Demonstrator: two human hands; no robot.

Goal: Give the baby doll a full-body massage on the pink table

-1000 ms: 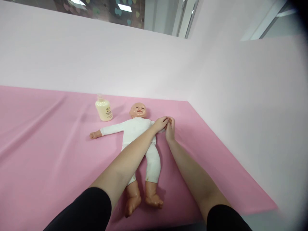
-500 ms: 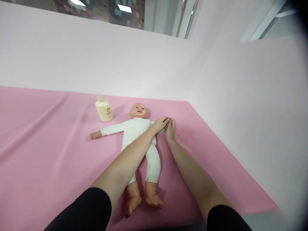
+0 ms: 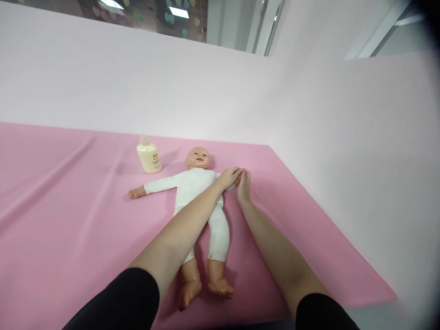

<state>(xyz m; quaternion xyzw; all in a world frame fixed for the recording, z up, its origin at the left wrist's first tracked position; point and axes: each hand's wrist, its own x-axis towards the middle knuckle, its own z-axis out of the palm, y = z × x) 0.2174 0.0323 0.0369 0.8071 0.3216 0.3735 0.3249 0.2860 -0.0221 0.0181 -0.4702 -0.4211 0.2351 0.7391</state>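
A baby doll (image 3: 192, 189) in a white cloth suit lies on its back on a pink mat (image 3: 103, 229), head away from me and feet towards me. My left hand (image 3: 230, 178) reaches across its body and is closed around the doll's hand at the right of the picture. On the other side of that doll hand, my right hand (image 3: 244, 184) is closed too, its fingertips meeting those of my left. Little of the doll's hand shows between my fingers. The doll's other arm stretches out to the left, bare of any touch.
A pale yellow pump bottle (image 3: 149, 158) stands upright on the mat, left of the doll's head. White walls (image 3: 154, 87) border the mat at the back and along the right. Above the back wall is a window (image 3: 227, 23).
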